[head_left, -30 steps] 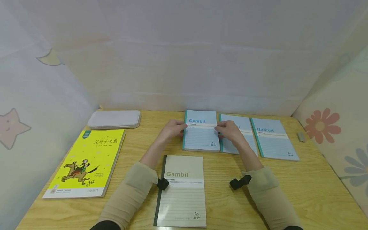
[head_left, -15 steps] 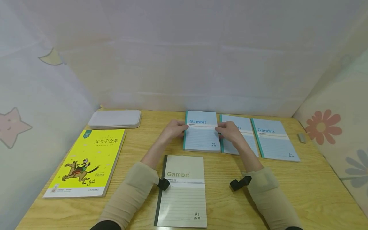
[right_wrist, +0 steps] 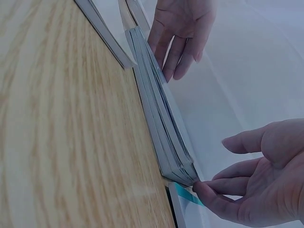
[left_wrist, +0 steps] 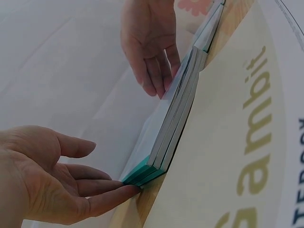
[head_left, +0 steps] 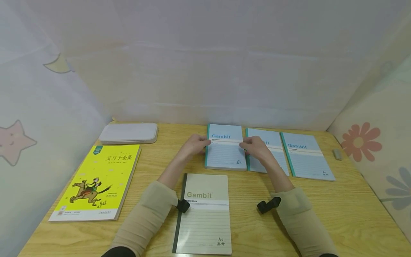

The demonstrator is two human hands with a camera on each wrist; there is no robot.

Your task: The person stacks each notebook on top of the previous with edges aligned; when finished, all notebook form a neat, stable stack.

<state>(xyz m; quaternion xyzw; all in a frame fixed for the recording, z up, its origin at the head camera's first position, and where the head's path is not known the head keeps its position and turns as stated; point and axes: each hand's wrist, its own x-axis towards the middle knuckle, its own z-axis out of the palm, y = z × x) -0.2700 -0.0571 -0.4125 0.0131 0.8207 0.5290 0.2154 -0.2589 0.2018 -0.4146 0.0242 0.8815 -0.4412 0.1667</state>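
Note:
A stack of blue Gambit notebooks [head_left: 226, 153] with teal spines lies at the back middle of the table. My left hand [head_left: 194, 144] is at its left side; in the left wrist view the extended fingers [left_wrist: 109, 197] touch the spine edges, the thumb raised apart from the cover. Across from it, my right hand [head_left: 254, 145] touches the stack's right edge with its fingertips [right_wrist: 202, 187], thumb likewise lifted. Page edges [right_wrist: 156, 109] of the stacked notebooks show in the right wrist view. Another blue notebook [head_left: 275, 138] lies just right of the stack, partly hidden by my right hand.
Nearer me lies a beige Gambit notebook [head_left: 205, 217] with a dark spine. A yellow book [head_left: 96, 175] and a white case [head_left: 128, 132] are at left. Farther right are a third blue notebook [head_left: 306, 157] and a small grey object [head_left: 337, 154]. Cloth walls enclose the table.

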